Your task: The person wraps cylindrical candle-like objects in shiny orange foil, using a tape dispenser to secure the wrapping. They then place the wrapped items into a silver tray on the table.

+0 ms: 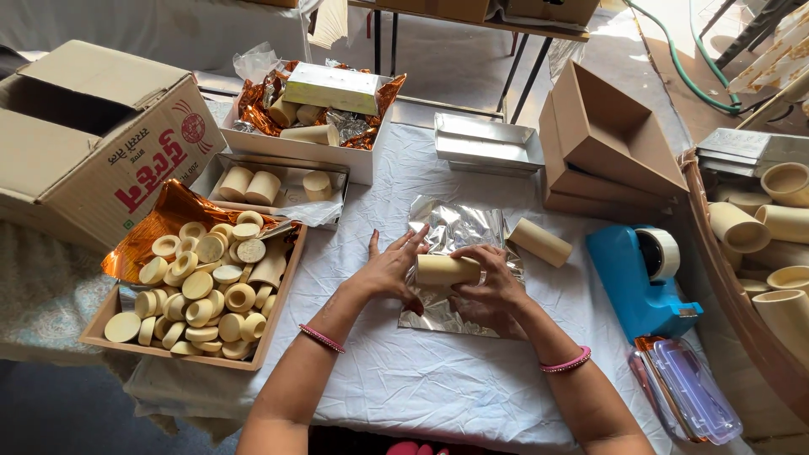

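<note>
A cream cylinder (pixel 445 270) lies on its side on a sheet of silver foil (pixel 459 226) spread on the white tablecloth. My left hand (pixel 392 268) presses against the cylinder's left end, fingers stretched toward the foil. My right hand (pixel 491 282) curls over its right end, gripping it. A second cream cylinder (pixel 539 242) rests loose at the foil's right edge.
A shallow cardboard tray (pixel 109 316) of several round cream caps sits at left, beside a large cardboard box (pixel 93 143). White boxes (pixel 354 156) with cylinders and copper foil stand behind. Metal tins (pixel 487 143), brown boxes (pixel 602 139), a blue tape dispenser (pixel 640 282) and a basket (pixel 716 261) of cylinders lie right.
</note>
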